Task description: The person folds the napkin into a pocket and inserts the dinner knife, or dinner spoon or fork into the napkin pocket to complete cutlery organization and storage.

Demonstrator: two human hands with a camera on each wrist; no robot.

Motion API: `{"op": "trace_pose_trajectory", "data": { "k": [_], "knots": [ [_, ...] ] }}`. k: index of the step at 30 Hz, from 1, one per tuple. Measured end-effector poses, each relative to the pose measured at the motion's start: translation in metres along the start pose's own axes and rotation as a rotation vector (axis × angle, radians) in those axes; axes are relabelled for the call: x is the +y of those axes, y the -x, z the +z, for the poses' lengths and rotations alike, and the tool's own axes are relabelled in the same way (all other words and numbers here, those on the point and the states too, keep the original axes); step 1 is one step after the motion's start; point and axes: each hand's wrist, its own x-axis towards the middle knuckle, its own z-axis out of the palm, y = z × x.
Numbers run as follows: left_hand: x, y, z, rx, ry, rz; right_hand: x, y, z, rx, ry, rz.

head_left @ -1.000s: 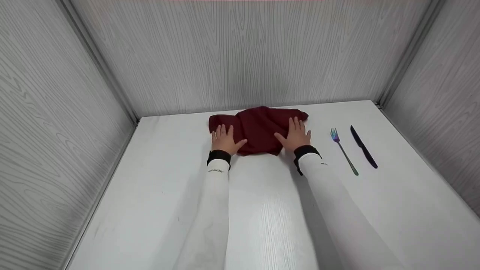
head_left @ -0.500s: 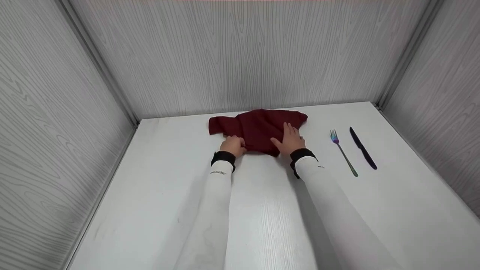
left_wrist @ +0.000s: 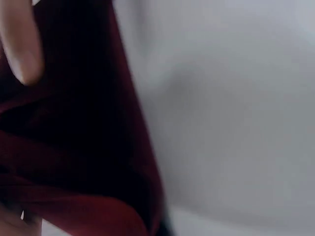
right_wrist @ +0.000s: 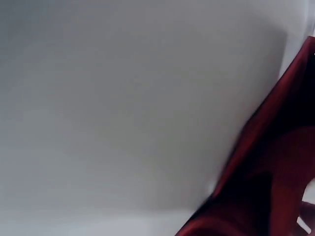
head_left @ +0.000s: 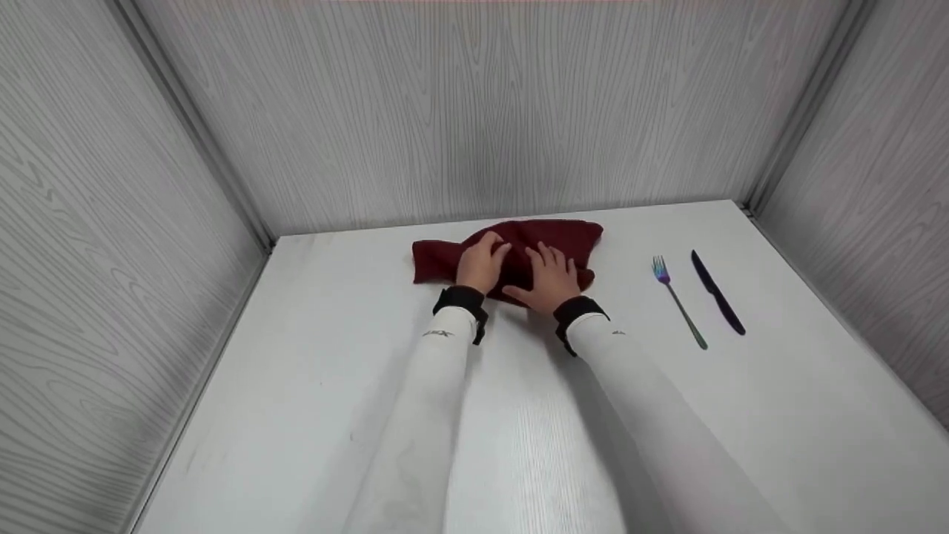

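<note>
A dark red cloth (head_left: 563, 231) lies rumpled at the far side of the white table, near the back wall. My left hand (head_left: 480, 265) has curled fingers and pinches a raised fold of it. In the left wrist view, one finger (left_wrist: 22, 54) shows against the dark folds of the cloth (left_wrist: 74, 137). On the cloth's right part rests my right hand (head_left: 549, 280), its fingers spread and slightly bent. The right wrist view shows a lifted edge of the cloth (right_wrist: 285, 157); little of that hand is visible there.
To the right lie a fork (head_left: 678, 300) with a rainbow sheen and a dark knife (head_left: 718, 291), side by side. Grey wood-grain panels, including the back wall (head_left: 474, 111), surround the white table (head_left: 311, 386) on three sides.
My left hand first closed on the cloth's front edge, then moved right and away from me, lifting a fold. The right hand slid left, and the cloth bunched up.
</note>
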Motion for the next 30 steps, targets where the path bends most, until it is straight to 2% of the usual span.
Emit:
{"op": "trace_pose_trajectory", "data": {
  "k": [3,7,9,12,16,19,22,24,27,30],
  "knots": [
    [0.010,0.001,0.000,-0.010,0.069,0.060,-0.008,-0.001,0.000,0.077,-0.041,0.004],
    [0.019,0.001,0.001,-0.025,0.092,0.125,-0.014,-0.002,-0.005,0.245,-0.099,0.012],
    [0.021,0.001,0.000,-0.049,0.089,0.121,-0.015,-0.003,-0.009,0.314,-0.131,0.032],
    [0.020,0.000,-0.006,-0.111,0.062,0.074,-0.013,-0.005,-0.017,0.363,-0.173,0.075],
    [0.009,-0.002,-0.017,-0.177,-0.082,0.015,-0.003,-0.008,-0.033,0.413,-0.237,0.120],
    [-0.008,-0.002,-0.025,-0.155,-0.200,-0.059,0.005,-0.009,-0.046,0.449,-0.278,0.144],
    [-0.028,0.000,-0.030,-0.085,-0.269,-0.159,0.012,-0.010,-0.061,0.476,-0.300,0.165],
    [-0.040,0.001,-0.034,-0.027,-0.251,-0.230,0.017,-0.011,-0.070,0.495,-0.285,0.178],
    [-0.052,0.003,-0.042,0.048,-0.161,-0.275,0.026,-0.013,-0.081,0.496,-0.199,0.169],
    [-0.056,0.002,-0.052,0.068,-0.036,-0.223,0.038,-0.014,-0.090,0.424,-0.081,0.156]
  ]
}}
